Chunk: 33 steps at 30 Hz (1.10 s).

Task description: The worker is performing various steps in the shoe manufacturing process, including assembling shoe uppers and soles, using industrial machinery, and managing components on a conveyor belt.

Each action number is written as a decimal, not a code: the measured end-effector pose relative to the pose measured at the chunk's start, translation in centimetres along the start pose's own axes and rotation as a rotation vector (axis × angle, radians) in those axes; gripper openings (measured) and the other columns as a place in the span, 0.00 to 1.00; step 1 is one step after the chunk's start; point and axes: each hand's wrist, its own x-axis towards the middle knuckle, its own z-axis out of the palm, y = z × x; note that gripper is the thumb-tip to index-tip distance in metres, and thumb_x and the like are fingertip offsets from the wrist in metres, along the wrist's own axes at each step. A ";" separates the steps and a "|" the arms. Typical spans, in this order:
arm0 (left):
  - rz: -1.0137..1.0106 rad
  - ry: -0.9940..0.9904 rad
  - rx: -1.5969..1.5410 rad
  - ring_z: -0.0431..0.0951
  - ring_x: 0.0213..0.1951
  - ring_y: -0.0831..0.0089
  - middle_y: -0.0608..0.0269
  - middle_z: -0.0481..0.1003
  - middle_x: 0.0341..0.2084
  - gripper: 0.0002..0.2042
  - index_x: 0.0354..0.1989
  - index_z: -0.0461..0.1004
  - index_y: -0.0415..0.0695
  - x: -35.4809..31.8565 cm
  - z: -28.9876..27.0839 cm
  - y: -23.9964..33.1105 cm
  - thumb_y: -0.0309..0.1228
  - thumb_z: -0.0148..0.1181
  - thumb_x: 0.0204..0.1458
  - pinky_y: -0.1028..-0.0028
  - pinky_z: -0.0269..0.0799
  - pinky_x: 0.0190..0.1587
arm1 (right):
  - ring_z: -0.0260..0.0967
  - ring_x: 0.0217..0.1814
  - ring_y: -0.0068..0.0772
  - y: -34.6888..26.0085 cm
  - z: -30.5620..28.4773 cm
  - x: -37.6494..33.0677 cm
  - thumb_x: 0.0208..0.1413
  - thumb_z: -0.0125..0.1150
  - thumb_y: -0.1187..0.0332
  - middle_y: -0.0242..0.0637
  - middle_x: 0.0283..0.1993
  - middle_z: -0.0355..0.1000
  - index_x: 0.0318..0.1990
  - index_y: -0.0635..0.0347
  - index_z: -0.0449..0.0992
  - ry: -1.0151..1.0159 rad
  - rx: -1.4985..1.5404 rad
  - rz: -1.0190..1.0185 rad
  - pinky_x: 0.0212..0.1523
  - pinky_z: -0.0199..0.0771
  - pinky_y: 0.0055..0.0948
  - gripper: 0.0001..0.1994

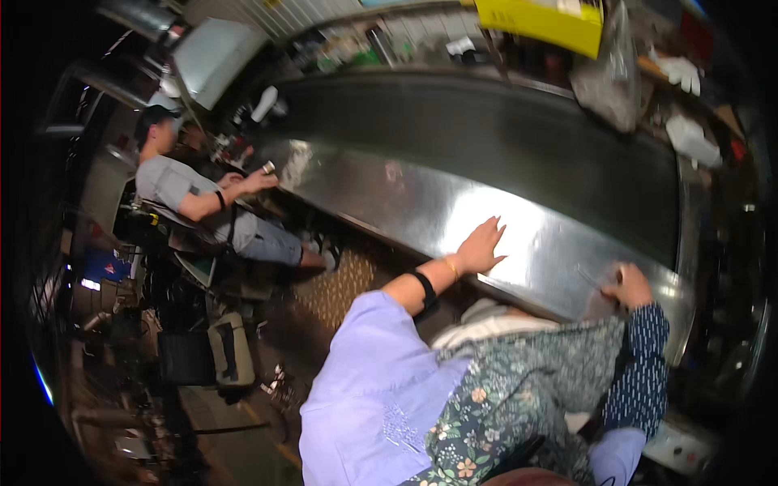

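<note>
My left hand is over the near edge of a shiny metal ledge, fingers stretched out and parted, holding nothing. It wears a thin bracelet, and a black band circles the forearm. Farther right, my right hand is low over the same ledge, its fingers curled and thumb drawn in as in a pinch. A faint thin streak shows beside its fingertips; blur hides whether this is a held thing. A dark patterned sleeve covers the right forearm, and a floral apron lies across my front.
Behind the ledge runs a wide dark belt. A yellow box, a clear plastic bag, a white glove and a white block-like thing line its far side. At left sits a co-worker with a small cylindrical thing in hand.
</note>
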 end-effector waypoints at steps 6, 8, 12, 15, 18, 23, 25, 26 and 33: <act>-0.106 0.070 0.031 0.56 0.66 0.45 0.39 0.58 0.64 0.35 0.62 0.63 0.36 -0.2 1.0 0.4 0.50 0.58 0.52 0.58 0.52 0.69 | 0.69 0.49 0.52 1.0 5.0 1.0 0.36 0.76 0.69 0.46 0.44 0.70 0.45 0.61 0.71 0.106 0.025 -0.072 0.49 0.70 0.42 0.26; -0.097 0.064 -0.005 0.50 0.69 0.46 0.39 0.54 0.66 0.37 0.65 0.60 0.36 0.2 -0.1 0.7 0.52 0.56 0.53 0.58 0.47 0.70 | 0.70 0.44 0.47 1.4 5.1 0.9 0.38 0.74 0.73 0.42 0.39 0.71 0.41 0.61 0.73 0.195 0.177 -0.128 0.46 0.70 0.38 0.20; -0.085 0.143 0.044 0.58 0.65 0.48 0.41 0.61 0.61 0.31 0.58 0.67 0.37 1.5 -3.3 2.3 0.49 0.58 0.52 0.58 0.57 0.65 | 0.69 0.42 0.42 1.8 4.5 0.8 0.38 0.73 0.75 0.41 0.39 0.70 0.40 0.62 0.73 0.117 0.322 -0.071 0.45 0.70 0.33 0.19; -0.146 -0.360 -0.063 0.71 0.52 0.53 0.51 0.73 0.46 0.20 0.45 0.73 0.40 3.5 -5.8 3.7 0.41 0.61 0.49 0.58 0.69 0.53 | 0.68 0.41 0.37 1.8 4.8 0.5 0.38 0.72 0.76 0.39 0.38 0.70 0.41 0.63 0.74 0.138 0.366 -0.058 0.45 0.69 0.30 0.19; 0.233 0.026 0.017 0.77 0.39 0.60 0.59 0.76 0.33 0.09 0.36 0.73 0.42 5.6 -7.3 5.7 0.31 0.57 0.48 0.65 0.74 0.40 | 0.68 0.41 0.35 1.9 5.4 0.3 0.39 0.72 0.76 0.39 0.39 0.70 0.42 0.64 0.75 0.155 0.435 -0.031 0.45 0.69 0.30 0.19; 0.516 0.031 0.202 0.77 0.40 0.65 0.62 0.76 0.34 0.10 0.37 0.75 0.41 7.4 -8.7 8.3 0.30 0.56 0.47 0.69 0.74 0.45 | 0.68 0.43 0.35 1.9 5.7 0.1 0.40 0.72 0.77 0.39 0.40 0.70 0.43 0.64 0.76 0.235 0.518 -0.041 0.47 0.70 0.29 0.18; 0.593 -0.009 0.237 0.77 0.39 0.66 0.63 0.76 0.33 0.10 0.36 0.75 0.41 7.5 -9.0 9.1 0.30 0.56 0.46 0.70 0.74 0.45 | 0.69 0.44 0.36 1.9 5.8 0.1 0.40 0.72 0.77 0.39 0.40 0.70 0.43 0.63 0.77 0.238 0.508 -0.017 0.48 0.70 0.30 0.18; 0.644 -0.020 0.242 0.77 0.39 0.66 0.62 0.76 0.33 0.10 0.35 0.75 0.41 7.5 -9.1 9.5 0.31 0.56 0.46 0.70 0.73 0.45 | 0.69 0.44 0.36 1.8 5.8 0.1 0.41 0.72 0.77 0.39 0.40 0.70 0.43 0.64 0.77 0.239 0.506 -0.012 0.48 0.70 0.30 0.18; 0.825 -0.061 0.292 0.77 0.38 0.65 0.62 0.76 0.31 0.11 0.34 0.76 0.39 7.5 -9.4 11.9 0.32 0.56 0.46 0.70 0.73 0.46 | 0.69 0.44 0.36 2.3 6.3 -0.1 0.41 0.72 0.77 0.39 0.40 0.70 0.43 0.65 0.77 0.257 0.527 -0.029 0.48 0.70 0.30 0.18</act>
